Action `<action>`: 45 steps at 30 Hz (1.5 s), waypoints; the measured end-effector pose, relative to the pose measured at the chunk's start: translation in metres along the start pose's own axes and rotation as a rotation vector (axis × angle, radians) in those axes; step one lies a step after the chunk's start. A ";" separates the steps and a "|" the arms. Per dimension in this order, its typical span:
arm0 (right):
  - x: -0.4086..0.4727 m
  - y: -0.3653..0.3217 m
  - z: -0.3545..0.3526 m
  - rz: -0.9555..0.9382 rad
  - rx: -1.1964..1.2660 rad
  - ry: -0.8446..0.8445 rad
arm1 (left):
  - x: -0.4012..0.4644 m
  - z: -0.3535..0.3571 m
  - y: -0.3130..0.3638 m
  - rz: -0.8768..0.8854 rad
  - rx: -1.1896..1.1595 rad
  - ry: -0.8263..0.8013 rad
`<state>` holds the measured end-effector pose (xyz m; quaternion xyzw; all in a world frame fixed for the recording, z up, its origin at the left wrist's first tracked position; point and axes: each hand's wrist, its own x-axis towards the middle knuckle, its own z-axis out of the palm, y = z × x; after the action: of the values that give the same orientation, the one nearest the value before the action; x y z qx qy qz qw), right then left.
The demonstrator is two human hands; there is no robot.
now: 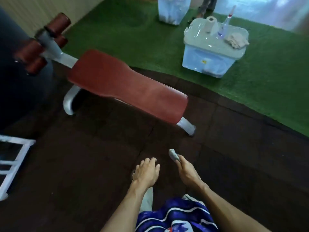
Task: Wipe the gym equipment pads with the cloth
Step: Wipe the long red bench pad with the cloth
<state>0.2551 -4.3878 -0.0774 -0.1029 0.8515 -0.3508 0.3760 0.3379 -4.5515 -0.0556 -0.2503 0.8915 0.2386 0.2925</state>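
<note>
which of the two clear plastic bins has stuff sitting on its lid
The nearer bin, on the turf right of the bench. Its lid carries a paper roll, a spray bottle and a rag. The far bin shows none.

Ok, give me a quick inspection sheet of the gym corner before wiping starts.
Surface: dark floor mat, green turf beyond.
Job's things: red bench pad bare; roller pads at far end; cloth on bin lid.
Clutter: lidded bin carrying paper roll and spray bottle.
Hands: left hand open; right hand pinches a small grey item.
Cables: nothing seen.
Surroundings: second bin, white frame.
</note>
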 end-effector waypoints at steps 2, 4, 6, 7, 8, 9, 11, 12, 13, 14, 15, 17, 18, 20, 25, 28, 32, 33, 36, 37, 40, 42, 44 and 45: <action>0.026 -0.021 0.004 0.037 0.071 0.062 | 0.030 -0.036 -0.016 0.064 0.063 0.013; 0.052 -0.038 0.006 0.080 0.142 0.120 | 0.063 -0.069 -0.031 0.100 0.122 0.023; 0.071 -0.055 0.006 0.117 0.202 0.178 | 0.094 -0.096 -0.039 0.128 0.176 0.036; 0.082 -0.061 0.005 0.128 0.225 0.205 | 0.111 -0.108 -0.041 0.151 0.204 0.049; 0.093 -0.066 0.005 0.141 0.253 0.231 | 0.128 -0.119 -0.042 0.169 0.227 0.055; 0.105 -0.071 0.003 0.153 0.293 0.256 | 0.146 -0.129 -0.040 0.179 0.236 0.056; 0.134 -0.077 0.001 0.156 0.339 0.296 | 0.182 -0.145 -0.037 0.213 0.237 0.080; 0.150 -0.078 0.001 0.152 0.339 0.294 | 0.200 -0.150 -0.037 0.229 0.234 0.104; 0.167 -0.077 0.002 0.156 0.344 0.286 | 0.218 -0.153 -0.037 0.231 0.224 0.130; 0.185 -0.076 0.002 0.162 0.360 0.285 | 0.237 -0.156 -0.037 0.232 0.211 0.159; 0.202 -0.074 0.002 0.161 0.373 0.291 | 0.256 -0.156 -0.038 0.247 0.202 0.193; 0.239 -0.068 0.005 0.153 0.378 0.300 | 0.296 -0.152 -0.043 0.298 0.222 0.256; 0.257 -0.064 0.007 0.147 0.389 0.308 | 0.316 -0.149 -0.046 0.325 0.240 0.274; 0.294 -0.052 0.012 0.134 0.398 0.347 | 0.356 -0.144 -0.052 0.366 0.258 0.298; 0.392 -0.015 0.021 0.212 0.324 0.521 | 0.463 -0.132 -0.066 0.482 0.271 0.365; 0.453 -0.003 0.018 0.208 0.267 0.664 | 0.521 -0.125 -0.077 0.545 0.287 0.412; 0.531 -0.018 0.039 0.195 0.064 0.754 | 0.576 -0.125 -0.086 0.577 0.304 0.450; 0.545 -0.026 0.054 0.226 -0.029 0.782 | 0.586 -0.123 -0.090 0.574 0.311 0.459; 0.542 -0.045 0.099 0.198 -0.269 0.802 | 0.600 -0.118 -0.099 0.577 0.370 0.484; 0.528 -0.043 0.109 0.123 -0.336 0.736 | 0.600 -0.117 -0.100 0.580 0.383 0.491; 0.477 0.000 0.113 0.014 -0.480 0.585 | 0.599 -0.117 -0.098 0.564 0.369 0.492; 0.466 0.034 0.087 0.215 -0.446 0.630 | 0.599 -0.117 -0.096 0.545 0.373 0.490; 0.490 0.044 0.049 0.446 -0.323 0.750 | 0.599 -0.114 -0.095 0.534 0.401 0.498; 0.512 0.037 0.031 0.505 -0.250 0.817 | 0.599 -0.113 -0.095 0.531 0.413 0.502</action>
<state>-0.0760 -4.6018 -0.4083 0.2081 0.9631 -0.1557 0.0694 -0.0734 -4.8723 -0.3851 0.0018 0.9978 0.0535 0.0386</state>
